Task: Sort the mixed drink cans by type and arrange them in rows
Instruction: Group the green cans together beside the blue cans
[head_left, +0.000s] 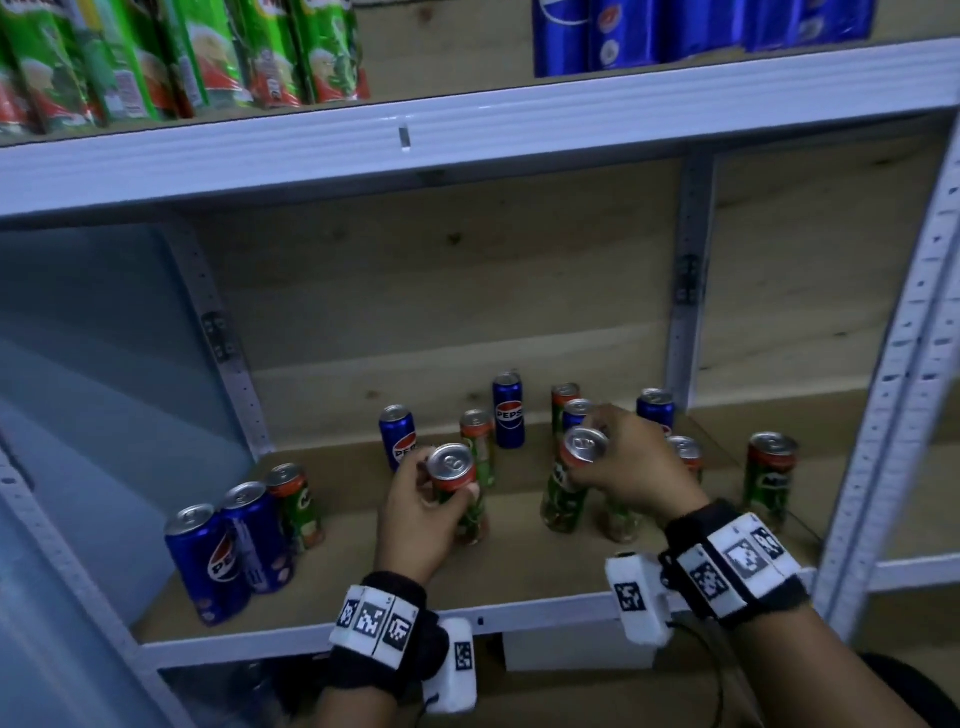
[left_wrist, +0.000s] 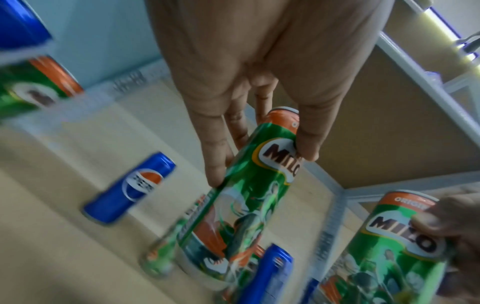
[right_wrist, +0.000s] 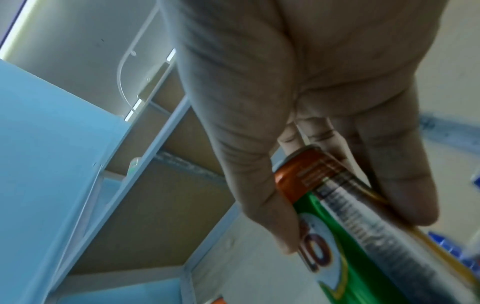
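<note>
Blue Pepsi cans and green Milo cans stand mixed on the wooden shelf (head_left: 363, 587). My left hand (head_left: 441, 475) grips one Milo can (head_left: 457, 488) near its top, at the shelf's middle; the can leans. In the left wrist view the same hand (left_wrist: 262, 164) pinches this can (left_wrist: 246, 195) between thumb and fingers. My right hand (head_left: 587, 447) grips a second Milo can (head_left: 569, 488), also tilted, just to the right. In the right wrist view, thumb and fingers of the right hand (right_wrist: 350, 216) curl round its orange top (right_wrist: 369, 257).
Two Pepsi cans (head_left: 208, 561) and a Milo can (head_left: 298, 506) stand at the front left. More cans of both kinds stand behind and right of my hands, one Milo can (head_left: 771, 478) at far right. A white upright (head_left: 893, 364) bounds the right side; the shelf above (head_left: 467, 140) holds packs.
</note>
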